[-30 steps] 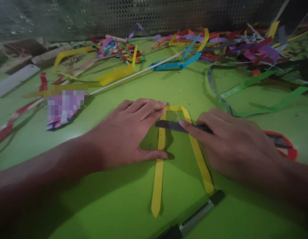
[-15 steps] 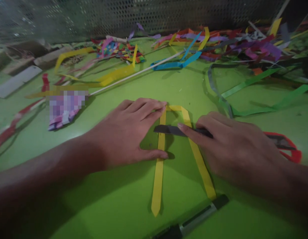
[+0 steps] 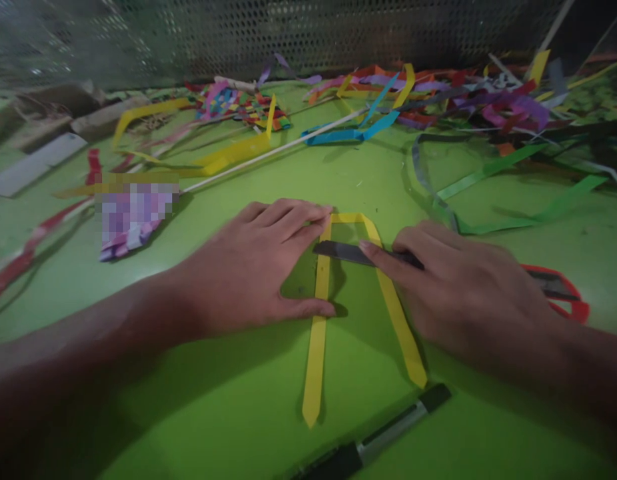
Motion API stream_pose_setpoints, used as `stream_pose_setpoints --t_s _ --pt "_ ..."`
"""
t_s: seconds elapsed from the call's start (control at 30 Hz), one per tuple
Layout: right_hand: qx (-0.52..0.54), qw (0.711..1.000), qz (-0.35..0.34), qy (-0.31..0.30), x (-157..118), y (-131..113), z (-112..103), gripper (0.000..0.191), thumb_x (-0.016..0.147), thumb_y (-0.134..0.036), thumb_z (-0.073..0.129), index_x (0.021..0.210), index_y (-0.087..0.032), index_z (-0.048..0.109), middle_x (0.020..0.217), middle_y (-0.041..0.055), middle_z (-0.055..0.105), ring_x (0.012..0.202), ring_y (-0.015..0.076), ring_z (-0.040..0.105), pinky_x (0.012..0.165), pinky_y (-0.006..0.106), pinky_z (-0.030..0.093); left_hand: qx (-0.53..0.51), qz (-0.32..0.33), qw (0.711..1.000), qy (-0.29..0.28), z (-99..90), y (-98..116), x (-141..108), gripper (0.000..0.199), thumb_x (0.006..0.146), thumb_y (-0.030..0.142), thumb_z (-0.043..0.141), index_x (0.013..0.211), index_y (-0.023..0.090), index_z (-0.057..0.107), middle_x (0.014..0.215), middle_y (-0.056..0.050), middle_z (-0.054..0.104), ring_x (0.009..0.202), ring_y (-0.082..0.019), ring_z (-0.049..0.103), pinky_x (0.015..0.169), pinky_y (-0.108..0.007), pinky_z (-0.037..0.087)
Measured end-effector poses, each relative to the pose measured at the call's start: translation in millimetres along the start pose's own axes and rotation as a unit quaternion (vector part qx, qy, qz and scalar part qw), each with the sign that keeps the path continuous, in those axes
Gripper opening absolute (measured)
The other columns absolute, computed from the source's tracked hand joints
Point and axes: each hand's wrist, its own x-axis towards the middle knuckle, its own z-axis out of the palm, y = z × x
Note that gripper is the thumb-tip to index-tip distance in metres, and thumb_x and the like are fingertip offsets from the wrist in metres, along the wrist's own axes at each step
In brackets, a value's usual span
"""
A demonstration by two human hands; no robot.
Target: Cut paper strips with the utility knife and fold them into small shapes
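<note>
Head view: a green tabletop point(image 3: 228, 407) fills most of the scene, backed by a dark perforated screen point(image 3: 288, 40). A tangle of coloured strips point(image 3: 528, 113) lies along the far right side. Nearer, the right hand point(image 3: 468, 287) is clamped around the handle end of a dark knife, index finger stretched along it. The left hand point(image 3: 248, 267) lies palm down, thumb and fingers spread apart and gripping nothing; its fingertips meet the strip's upper left corner and its thumb rests across the left leg. A pale stick point(image 3: 278, 151) slants behind the hands, its lower end at a pink and purple woven piece point(image 3: 133, 217). The yellow strip point(image 3: 316, 347) sits on the tabletop between the hands, bent into an upside-down U, both near ends pointed. Just below its right end lies a black and grey marker point(image 3: 393, 423). A red-edged object point(image 3: 581, 310) shows partly behind the right wrist. The knife point(image 3: 341, 251) passes across both legs; I cannot tell whether its edge touches the strip.
</note>
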Motion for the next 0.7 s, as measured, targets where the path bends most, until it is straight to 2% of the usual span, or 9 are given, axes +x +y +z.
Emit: stream_pose_setpoints --t_s 0.13,0.27,0.43,0.53,0.7 --pt "0.011 1.000 -0.017 -0.001 1.1 0.1 -0.6 0.045 0.093 -0.003 0.047 0.127 -0.004 0.077 0.081 0.0094 0.059 0.069 0.0251 0.055 0.058 0.037 0.036 -0.005 -0.009 1.000 0.001 -0.5 0.9 0.3 0.116 0.100 0.096 0.025 0.170 0.005 0.042 0.171 -0.024 0.050 0.156 -0.044 0.047 0.129 -0.063 0.041" --pt "0.020 1.000 -0.017 0.002 0.1 -1.1 0.4 0.044 0.094 -0.002 0.047 0.127 -0.005 0.076 0.081 0.0075 0.058 0.069 0.0237 0.054 0.059 0.036 0.035 -0.018 -0.021 1.000 -0.006 0.1 0.7 0.3 0.112 0.100 0.096 0.029 0.173 0.013 0.041 0.174 -0.022 0.047 0.159 -0.043 0.045 0.133 -0.062 0.037" --pt "0.036 0.999 -0.040 -0.004 -1.8 -3.0 -0.9 0.052 0.089 0.004 0.043 0.129 -0.007 0.074 0.083 0.0071 0.060 0.072 0.0226 0.056 0.062 0.035 0.037 -0.011 -0.014 1.000 -0.014 -2.6 1.8 -0.2 0.110 0.102 0.093 0.030 0.171 0.009 0.041 0.175 -0.023 0.045 0.160 -0.044 0.044 0.132 -0.062 0.039" --pt "0.017 1.000 -0.023 -0.001 -2.4 -3.0 -1.3 0.052 0.087 0.003 0.044 0.128 -0.007 0.075 0.081 0.0078 0.060 0.069 0.0224 0.053 0.059 0.034 0.034 -0.004 -0.017 1.000 -0.014 -2.9 3.3 -0.3 0.108 0.104 0.090 0.028 0.170 0.005 0.040 0.174 -0.023 0.045 0.159 -0.045 0.045 0.132 -0.063 0.039" --pt "0.007 1.000 0.011 0.011 -2.9 -2.3 0.4 0.054 0.089 0.000 0.043 0.128 -0.009 0.078 0.083 0.0097 0.062 0.069 0.0226 0.050 0.056 0.035 0.031 -0.001 -0.011 1.000 -0.006 0.2 1.7 -0.7 0.109 0.103 0.092 0.028 0.171 0.007 0.039 0.173 -0.024 0.047 0.158 -0.045 0.045 0.132 -0.064 0.039"
